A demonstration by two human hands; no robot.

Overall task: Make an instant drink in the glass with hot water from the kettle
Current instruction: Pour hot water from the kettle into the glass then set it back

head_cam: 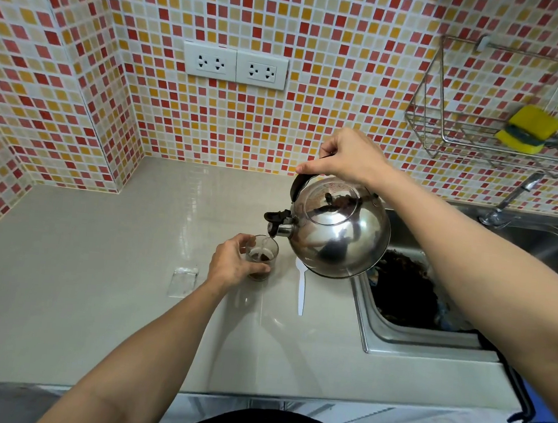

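One glass (261, 257) stands on the grey counter (91, 277), near the middle of the scene and just left of the sink (395, 337). The left hand (230, 265) wraps around the glass from its left side, fingers curled and clamped on the wall, thumb on the near side. Dark brown powder or liquid sits in the bottom of the glass.

The right hand (347, 156) grips the black handle of one shiny steel kettle (338, 228), fingers closed tight around it, thumb stretched left along the handle. The kettle is held in the air, tilted down to the left, its spout directly above the glass rim with the black spout cap flipped open. A thin stream of water runs from the spout into the glass.

One white plastic spoon (301, 287) lies flat on the counter just right of the glass, partly under the kettle, its handle pointing near. One clear empty wrapper (183, 280) lies left of the left hand.

On the tiled far wall are two white double sockets (235, 65) side by side. To the far right hangs one wire rack (450, 139) holding one yellow sponge (529, 129), above the tap (509, 201). Dark matter fills the sink basin.
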